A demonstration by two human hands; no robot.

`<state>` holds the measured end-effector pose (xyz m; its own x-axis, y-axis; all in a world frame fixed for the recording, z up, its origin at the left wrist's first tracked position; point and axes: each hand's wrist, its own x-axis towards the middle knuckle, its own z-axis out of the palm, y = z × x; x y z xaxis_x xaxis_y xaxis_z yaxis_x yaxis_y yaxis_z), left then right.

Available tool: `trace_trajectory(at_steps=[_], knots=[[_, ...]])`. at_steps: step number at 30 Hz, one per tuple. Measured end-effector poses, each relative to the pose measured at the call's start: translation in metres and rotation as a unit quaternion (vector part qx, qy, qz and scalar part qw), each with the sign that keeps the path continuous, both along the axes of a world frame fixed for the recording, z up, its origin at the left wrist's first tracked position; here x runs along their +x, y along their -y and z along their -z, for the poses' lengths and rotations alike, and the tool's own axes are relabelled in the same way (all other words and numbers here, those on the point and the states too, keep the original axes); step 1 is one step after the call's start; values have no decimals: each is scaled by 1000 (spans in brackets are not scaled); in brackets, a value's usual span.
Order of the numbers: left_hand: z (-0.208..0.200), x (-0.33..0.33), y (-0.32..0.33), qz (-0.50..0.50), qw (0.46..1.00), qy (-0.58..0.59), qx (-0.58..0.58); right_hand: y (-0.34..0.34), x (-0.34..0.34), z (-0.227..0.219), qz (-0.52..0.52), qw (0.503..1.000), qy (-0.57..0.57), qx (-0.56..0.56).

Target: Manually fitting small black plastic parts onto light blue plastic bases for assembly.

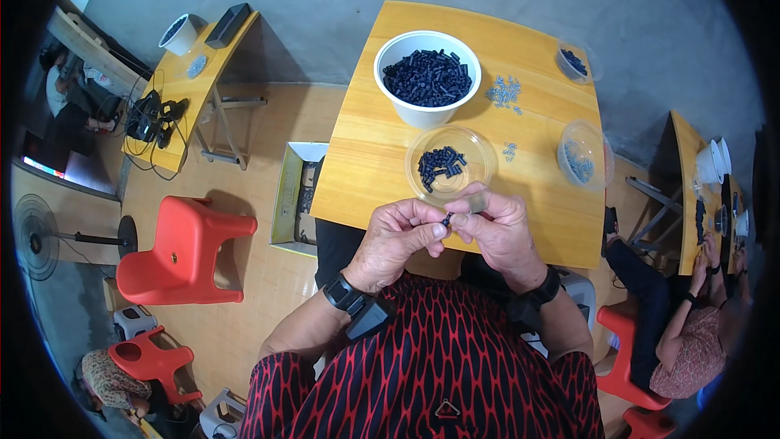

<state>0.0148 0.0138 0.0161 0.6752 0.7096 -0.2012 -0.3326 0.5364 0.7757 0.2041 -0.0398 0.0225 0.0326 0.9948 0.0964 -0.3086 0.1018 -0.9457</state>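
- Patterned shirt, red and black, is seen nearest to the camera, below both hands.
- One small dark part is held between the left hand and the right hand, at the near edge of the wooden table.
- Its long axis appears to be slanted, from lower left to upper right; which end is the front cannot be told, because it is mostly covered by the hands.
- Narrow pinches are made by both hands, and the same part is gripped from two sides.
- Just beyond, the clear dish is placed, its near rim partly hidden by the right hand; dark pieces are gathered inside.
- Farther away, the white bucket is filled with similar pieces.
- To its right, small metallic pieces are scattered.
- Near the right edge, the clear tub is set, with more metallic pieces inside.
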Motion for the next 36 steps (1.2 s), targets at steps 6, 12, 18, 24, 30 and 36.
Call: trace_trajectory(at_steps=[6, 12, 18, 24, 30, 36], knots=[[-4, 0, 1, 8, 1000, -4, -7, -2, 1, 2, 0, 1000, 19, 22], [-2, 0, 2, 2, 1000, -1, 10, -3, 3, -5, -12, 995, 84, 44], [-1, -4, 6, 13, 999, 26, -17, 4, -2, -9, 3, 982, 172, 81], [8, 1, 11, 17, 995, 59, -82, 6, 7, 0, -8, 977, 196, 85], [0, 2, 6, 0, 995, 42, -86, 6, 8, -6, -27, 988, 142, 57], [0, 4, 7, -25, 997, -13, -78, 1, -4, -37, -26, 911, 387, 137]])
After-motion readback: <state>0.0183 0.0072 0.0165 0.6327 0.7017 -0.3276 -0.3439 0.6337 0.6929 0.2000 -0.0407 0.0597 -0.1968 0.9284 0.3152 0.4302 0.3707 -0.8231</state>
